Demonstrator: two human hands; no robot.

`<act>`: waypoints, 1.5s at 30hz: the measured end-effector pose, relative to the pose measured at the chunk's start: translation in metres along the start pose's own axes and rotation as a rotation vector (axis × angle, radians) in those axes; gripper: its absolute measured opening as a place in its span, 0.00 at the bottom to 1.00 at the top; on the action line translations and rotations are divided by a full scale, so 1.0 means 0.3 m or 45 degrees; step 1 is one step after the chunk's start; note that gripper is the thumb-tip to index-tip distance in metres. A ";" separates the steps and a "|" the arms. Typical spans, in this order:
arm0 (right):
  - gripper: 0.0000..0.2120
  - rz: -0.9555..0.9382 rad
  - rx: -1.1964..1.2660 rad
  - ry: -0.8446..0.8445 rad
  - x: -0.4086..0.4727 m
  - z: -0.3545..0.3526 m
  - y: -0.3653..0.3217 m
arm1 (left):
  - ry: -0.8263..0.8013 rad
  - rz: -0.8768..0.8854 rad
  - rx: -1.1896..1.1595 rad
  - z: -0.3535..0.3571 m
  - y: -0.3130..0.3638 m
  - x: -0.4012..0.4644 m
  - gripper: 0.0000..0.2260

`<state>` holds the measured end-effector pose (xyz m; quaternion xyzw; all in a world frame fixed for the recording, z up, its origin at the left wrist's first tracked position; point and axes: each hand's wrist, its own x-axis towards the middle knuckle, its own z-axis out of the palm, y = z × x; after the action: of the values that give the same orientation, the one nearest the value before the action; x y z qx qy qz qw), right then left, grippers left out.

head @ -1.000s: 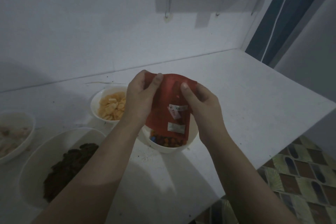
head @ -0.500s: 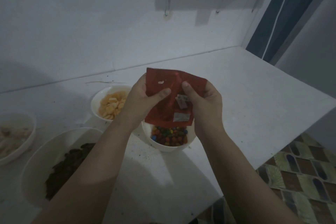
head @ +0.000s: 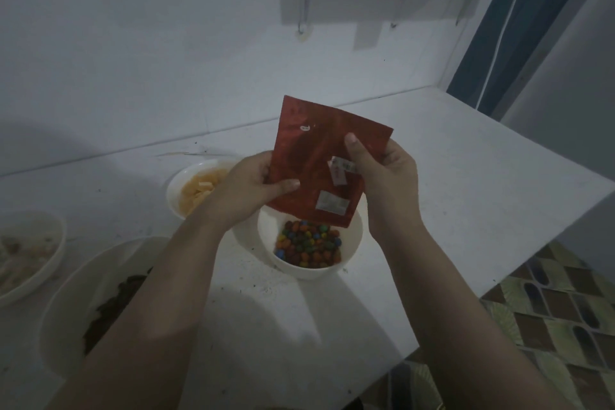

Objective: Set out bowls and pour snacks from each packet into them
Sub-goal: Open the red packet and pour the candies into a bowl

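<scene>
Head view: left hand and right hand each pinch a side of the red packet, thumb in front, fingers behind. Packet is held inverted, mouth down, just above the white bowl of coloured candies on the white counter. Three other filled bowls stand to the left.
</scene>
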<state>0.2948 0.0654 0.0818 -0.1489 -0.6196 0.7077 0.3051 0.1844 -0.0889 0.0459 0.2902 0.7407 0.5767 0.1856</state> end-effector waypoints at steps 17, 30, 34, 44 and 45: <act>0.16 0.042 -0.344 0.576 -0.199 -0.581 -0.030 | 0.047 0.229 0.078 0.633 0.129 0.065 0.24; 0.20 0.403 -0.680 1.118 -0.687 -1.355 0.248 | -0.599 0.169 0.194 1.450 -0.115 -0.213 0.15; 0.20 0.650 -0.802 1.108 -0.790 -1.494 0.457 | -0.668 0.038 0.212 1.590 -0.285 -0.253 0.14; 0.19 1.321 -0.677 1.220 -0.967 -1.809 1.219 | -0.808 -0.277 0.363 1.873 -0.985 -0.304 0.12; 0.20 1.364 -0.613 1.227 -0.977 -1.851 1.319 | -0.804 -0.297 0.365 1.902 -1.060 -0.306 0.11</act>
<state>0.7497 0.3032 -0.4544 -0.7846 -0.3983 0.4609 0.1156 0.5338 0.2251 -0.4173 0.3906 0.7485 0.3239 0.4270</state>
